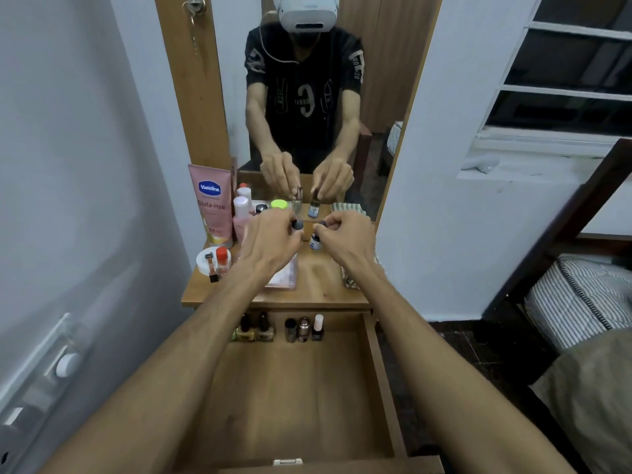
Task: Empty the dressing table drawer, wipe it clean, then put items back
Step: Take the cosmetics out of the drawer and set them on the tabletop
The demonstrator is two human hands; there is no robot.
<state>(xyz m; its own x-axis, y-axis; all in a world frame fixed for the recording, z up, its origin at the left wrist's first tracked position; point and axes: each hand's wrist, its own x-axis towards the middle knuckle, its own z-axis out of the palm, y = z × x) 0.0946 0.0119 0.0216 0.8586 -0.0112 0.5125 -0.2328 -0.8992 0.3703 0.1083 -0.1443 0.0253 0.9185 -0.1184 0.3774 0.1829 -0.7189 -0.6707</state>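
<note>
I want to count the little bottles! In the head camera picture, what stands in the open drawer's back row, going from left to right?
Along the back of the drawer: yellowish polish bottle → second yellowish polish bottle → dark bottle → brownish metallic bottle → dark bottle with a white cap.

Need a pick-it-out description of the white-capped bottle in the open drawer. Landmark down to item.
Start at the open wooden drawer below the dressing tabletop. A row of small nail polish bottles stands along its far wall, just under the tabletop edge. The white-capped bottle is at the right end of that row: dark body, tall white cap, where every neighbour's cap is dark or metallic.
</note>
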